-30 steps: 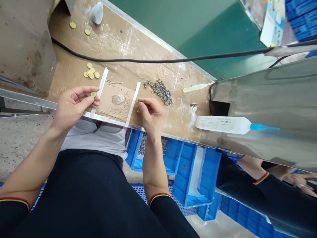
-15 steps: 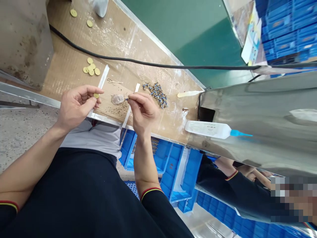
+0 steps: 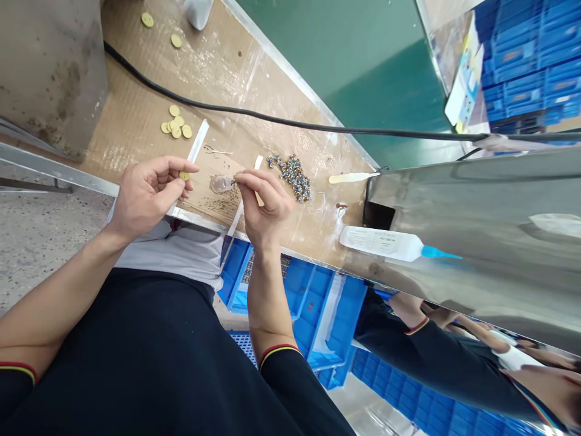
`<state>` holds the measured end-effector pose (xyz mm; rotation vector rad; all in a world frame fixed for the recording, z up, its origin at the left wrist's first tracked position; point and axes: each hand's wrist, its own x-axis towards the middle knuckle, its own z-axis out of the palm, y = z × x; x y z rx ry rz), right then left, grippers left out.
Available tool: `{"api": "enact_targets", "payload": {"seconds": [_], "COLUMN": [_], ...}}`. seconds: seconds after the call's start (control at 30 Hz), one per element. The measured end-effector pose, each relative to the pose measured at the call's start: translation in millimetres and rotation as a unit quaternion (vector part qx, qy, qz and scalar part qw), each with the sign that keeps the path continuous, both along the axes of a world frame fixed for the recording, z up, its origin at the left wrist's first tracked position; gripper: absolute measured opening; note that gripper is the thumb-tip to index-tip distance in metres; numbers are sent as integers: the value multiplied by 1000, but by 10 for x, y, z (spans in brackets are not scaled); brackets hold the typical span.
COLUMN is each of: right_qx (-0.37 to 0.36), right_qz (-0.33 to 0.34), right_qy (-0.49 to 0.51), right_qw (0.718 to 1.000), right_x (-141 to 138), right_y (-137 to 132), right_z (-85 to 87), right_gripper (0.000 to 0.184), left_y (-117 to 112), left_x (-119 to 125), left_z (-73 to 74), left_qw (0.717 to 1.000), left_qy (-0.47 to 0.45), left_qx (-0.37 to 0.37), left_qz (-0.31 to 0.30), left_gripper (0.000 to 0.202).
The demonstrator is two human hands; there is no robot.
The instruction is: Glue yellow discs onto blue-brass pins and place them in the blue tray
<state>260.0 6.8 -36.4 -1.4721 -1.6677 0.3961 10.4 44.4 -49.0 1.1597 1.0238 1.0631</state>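
Dish [image 3: 221, 184] of clear material, whose contents I can't make out, sits on the tabletop [image 3: 308, 227]; just right of it my right hand [image 3: 267, 203] pinches a tiny dark part [image 3: 234, 181], and left of it my curled left hand [image 3: 149, 194] grips a yellow disc [image 3: 184, 175]. Farther right of the dish lie a pile of blue-and-gold parts [image 3: 297, 178] and, beyond, a white bottle [image 3: 381, 243] with a blue nozzle [image 3: 440, 252], its filling hidden. Lower than the dish and to its right, one blue bin [image 3: 302, 293] holds rows of metallic parts [image 3: 284, 265] and the neighbouring bin [image 3: 348, 321] a white sheet [image 3: 330, 312].
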Motion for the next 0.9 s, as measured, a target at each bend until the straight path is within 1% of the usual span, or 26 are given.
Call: {"api": "enact_targets", "payload": {"seconds": [0.13, 0.3, 0.5, 0.7, 0.83, 0.9], "right_qx": [7, 31, -16, -8, -27, -23], "right_qz": [-12, -1, -17, -17, -31, -35], "right_qy": [-48, -48, -25, -5, -7, -15], "right_qw": [999, 998, 999, 1000, 999, 999], "right_x": [-14, -33, -36, -56, -71, -75], "right_y": [-17, -31, -35, -39, -32, -23], "right_z": [-2, 9, 30, 53, 71, 81], "right_gripper": [24, 25, 24, 21, 20, 18], "left_y": [0, 1, -3, -5, -7, -6], "left_x": [1, 4, 1, 1, -1, -3], "left_z": [-20, -15, -29, -22, -15, -23], "left_qw": [1000, 1000, 1000, 1000, 1000, 1000], "left_qy": [9, 13, 15, 8, 11, 9], "left_qx": [-5, -7, -11, -7, -17, -19], "left_qz": [0, 1, -2, -1, -1, -4], "left_gripper": [23, 27, 29, 28, 30, 31]}}
